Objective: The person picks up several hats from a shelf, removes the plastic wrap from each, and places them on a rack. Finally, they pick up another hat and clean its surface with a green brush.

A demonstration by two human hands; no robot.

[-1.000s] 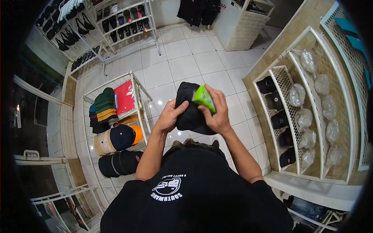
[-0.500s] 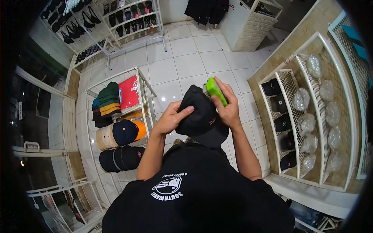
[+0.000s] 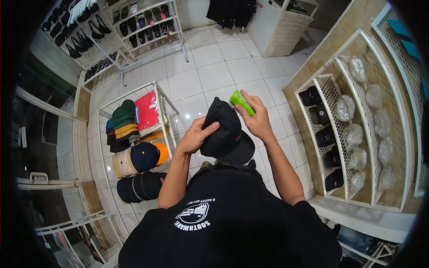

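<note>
In front of my chest is a black baseball cap (image 3: 222,130), its brim pointing down towards me and to the right. My left hand (image 3: 195,135) grips the cap's left side, thumb on the outside and the other fingers hidden behind or inside it. A bright green brush (image 3: 241,103) is in my right hand (image 3: 257,117), fingers over its back and thumb along its lower side. The brush's bristle side faces the cap, close to the right of the crown. Small red marks show on the cap's front near the brim.
To the left stands a white wire rack (image 3: 154,84) with folded beanies (image 3: 123,117), stacked caps (image 3: 145,156) and a red packet (image 3: 147,110). Wall shelves (image 3: 342,96) on the right hold black caps and plastic-wrapped bundles. White floor tiles (image 3: 214,62) lie ahead, with sandal racks (image 3: 147,27) behind.
The green brush has shifted up and left, along the cap's right edge. My left hand keeps its hold, and the cap has turned slightly, with its brim further left.
</note>
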